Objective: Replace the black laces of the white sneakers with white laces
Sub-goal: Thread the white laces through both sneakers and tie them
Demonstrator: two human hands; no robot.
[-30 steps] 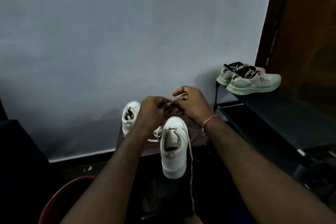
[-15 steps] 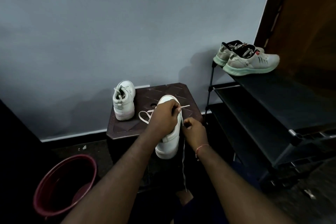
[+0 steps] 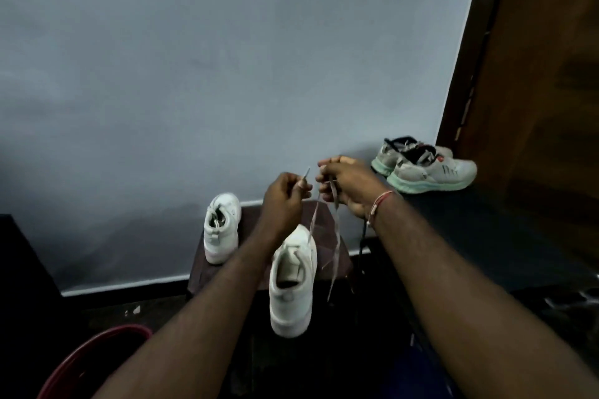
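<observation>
Left hand (image 3: 285, 201) and right hand (image 3: 350, 185) pinch the white lace (image 3: 337, 236) above the near sneaker (image 3: 291, 288).

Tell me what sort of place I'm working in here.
Probably a home entryway or shoe corner: a black shoe rack holds a pair of grey running shoes with mint-green soles, a dark brown wooden door stands beside it, and a plain grey painted wall runs behind.
</observation>
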